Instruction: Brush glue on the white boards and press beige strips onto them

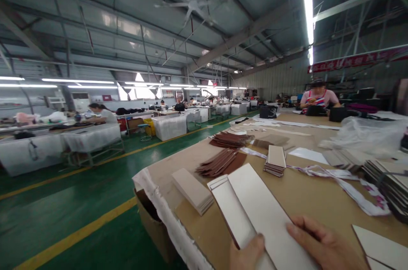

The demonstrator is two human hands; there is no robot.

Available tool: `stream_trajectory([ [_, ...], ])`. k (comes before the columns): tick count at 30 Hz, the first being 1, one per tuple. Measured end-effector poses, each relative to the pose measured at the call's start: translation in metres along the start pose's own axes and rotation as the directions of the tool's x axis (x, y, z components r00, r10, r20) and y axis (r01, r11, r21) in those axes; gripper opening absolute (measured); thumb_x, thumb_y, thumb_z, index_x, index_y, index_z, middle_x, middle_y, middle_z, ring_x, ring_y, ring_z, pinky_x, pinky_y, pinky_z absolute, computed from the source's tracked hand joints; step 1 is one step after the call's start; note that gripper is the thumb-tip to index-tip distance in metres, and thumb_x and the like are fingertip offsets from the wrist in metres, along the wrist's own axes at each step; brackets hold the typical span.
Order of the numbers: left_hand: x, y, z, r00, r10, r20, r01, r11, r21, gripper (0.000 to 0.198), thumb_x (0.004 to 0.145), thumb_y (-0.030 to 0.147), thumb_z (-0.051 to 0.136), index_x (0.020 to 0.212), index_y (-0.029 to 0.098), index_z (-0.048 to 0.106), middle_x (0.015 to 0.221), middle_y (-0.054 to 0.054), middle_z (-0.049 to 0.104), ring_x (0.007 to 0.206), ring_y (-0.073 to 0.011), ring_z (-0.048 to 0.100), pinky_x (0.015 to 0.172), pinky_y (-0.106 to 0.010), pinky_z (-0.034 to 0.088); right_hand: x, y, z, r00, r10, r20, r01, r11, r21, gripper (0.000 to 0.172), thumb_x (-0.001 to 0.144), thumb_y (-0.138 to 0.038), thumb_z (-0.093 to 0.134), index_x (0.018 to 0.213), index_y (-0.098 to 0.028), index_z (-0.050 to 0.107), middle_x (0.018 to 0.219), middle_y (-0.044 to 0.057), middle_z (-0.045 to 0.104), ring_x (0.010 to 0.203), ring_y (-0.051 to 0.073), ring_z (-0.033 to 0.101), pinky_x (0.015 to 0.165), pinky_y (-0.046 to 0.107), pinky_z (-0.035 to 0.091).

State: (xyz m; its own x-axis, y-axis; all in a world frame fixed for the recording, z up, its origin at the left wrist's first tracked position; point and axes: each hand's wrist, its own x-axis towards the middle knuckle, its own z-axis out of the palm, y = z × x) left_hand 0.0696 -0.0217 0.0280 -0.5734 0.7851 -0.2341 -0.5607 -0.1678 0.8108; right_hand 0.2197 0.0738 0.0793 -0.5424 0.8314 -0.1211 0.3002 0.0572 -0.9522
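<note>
Several boards [267,215] were held at five o'clock: the left hand [247,254] was clamped on the lower ones' near end, and the right hand [325,244] on the uppermost's right edge. Toward two o'clock, a red banner [357,61] bore pale characters too blurred to read. Near six o'clock, a stack [192,189] rested on the table [306,191].

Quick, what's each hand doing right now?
Left hand: closed, thumb on top, holding the pale strips.
Right hand: closed, gripping the edge of the pale panel beside them.
</note>
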Motion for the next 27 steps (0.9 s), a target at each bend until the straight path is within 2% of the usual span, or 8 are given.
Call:
stream_trajectory([
  [2,-0.006,0.006,-0.008,0.996,-0.082,0.028,0.084,0.993,-0.085,0.063,0.053,0.049,0.085,0.097,0.006,0.073,0.091,-0.018,0.075,0.086,-0.0337,0.071,0.076,-0.039,0.056,0.017,-0.009,-0.022,0.988,-0.099,-0.122,0.072,0.976,-0.205,0.048,0.08,-0.064,0.054,0.098,-0.022,0.069,0.093,0.003,0.075,0.083,0.025,0.068,0.07,0.031,0.051],
  [4,-0.014,0.012,-0.014,0.985,-0.158,0.074,0.166,0.979,-0.121,0.06,0.064,0.046,0.08,0.109,0.007,0.07,0.1,-0.019,0.074,0.087,-0.03,0.071,0.07,-0.034,0.056,0.038,-0.009,-0.044,0.973,-0.192,-0.127,0.125,0.904,-0.41,0.046,0.087,-0.055,0.048,0.112,-0.022,0.069,0.108,0.003,0.073,0.095,0.026,0.067,0.077,0.033,0.051],
  [6,-0.018,0.017,-0.018,0.978,-0.196,0.068,0.203,0.973,-0.11,0.053,0.069,0.037,0.077,0.113,0.008,0.069,0.106,-0.019,0.073,0.091,-0.029,0.071,0.07,-0.032,0.057,0.057,0.001,-0.061,0.971,-0.231,0.059,0.204,0.675,-0.71,0.041,0.093,-0.042,0.041,0.117,-0.021,0.068,0.114,0.005,0.072,0.098,0.023,0.066,0.083,0.032,0.051],
  [7,-0.019,0.017,-0.02,0.977,-0.205,0.063,0.211,0.974,-0.087,0.05,0.071,0.033,0.076,0.115,0.008,0.068,0.109,-0.018,0.072,0.093,-0.0291,0.07,0.07,-0.032,0.057,0.064,0.009,-0.065,0.973,-0.22,0.071,0.196,0.621,-0.759,0.037,0.092,-0.034,0.044,0.114,-0.019,0.07,0.116,0.008,0.071,0.103,0.025,0.065,0.09,0.034,0.048],
  [12,-0.016,0.011,-0.029,0.977,-0.212,0.037,0.213,0.977,-0.027,0.042,0.077,0.021,0.072,0.118,0.012,0.065,0.113,-0.015,0.072,0.109,-0.0296,0.066,0.085,-0.038,0.059,0.071,0.052,-0.045,0.979,-0.181,0.093,0.171,0.481,-0.86,0.046,0.091,-0.035,0.051,0.131,-0.012,0.059,0.139,0.019,0.053,0.13,0.033,0.045,0.109,0.047,0.032],
  [18,-0.011,0.007,-0.028,0.985,-0.172,0.001,0.172,0.984,0.044,0.045,0.076,0.019,0.074,0.119,0.011,0.064,0.107,-0.015,0.073,0.103,-0.0296,0.069,0.083,-0.039,0.06,0.072,0.075,-0.026,0.97,-0.145,0.194,0.24,0.474,-0.847,0.059,0.098,-0.054,0.036,0.147,-0.022,0.041,0.158,0.011,0.03,0.144,0.035,0.025,0.111,0.061,0.023],
  [24,-0.005,0.015,-0.02,0.978,-0.207,0.006,0.207,0.978,0.03,0.039,0.079,0.02,0.068,0.116,0.008,0.065,0.108,-0.017,0.073,0.097,-0.0284,0.07,0.075,-0.035,0.061,0.099,0.078,-0.049,0.96,-0.184,0.212,0.278,0.525,-0.804,0.046,0.099,-0.038,0.039,0.142,-0.025,0.047,0.155,0.008,0.036,0.143,0.028,0.027,0.114,0.055,0.018],
  [27,-0.002,0.014,-0.019,0.979,-0.205,0.018,0.205,0.979,0.011,0.035,0.079,0.021,0.067,0.11,0.006,0.066,0.1,-0.016,0.074,0.089,-0.0255,0.072,0.073,-0.032,0.06,0.102,0.069,-0.043,0.956,-0.22,0.194,0.289,0.586,-0.757,0.041,0.095,-0.034,0.047,0.132,-0.019,0.057,0.151,0.014,0.041,0.141,0.033,0.03,0.113,0.057,0.02],
])
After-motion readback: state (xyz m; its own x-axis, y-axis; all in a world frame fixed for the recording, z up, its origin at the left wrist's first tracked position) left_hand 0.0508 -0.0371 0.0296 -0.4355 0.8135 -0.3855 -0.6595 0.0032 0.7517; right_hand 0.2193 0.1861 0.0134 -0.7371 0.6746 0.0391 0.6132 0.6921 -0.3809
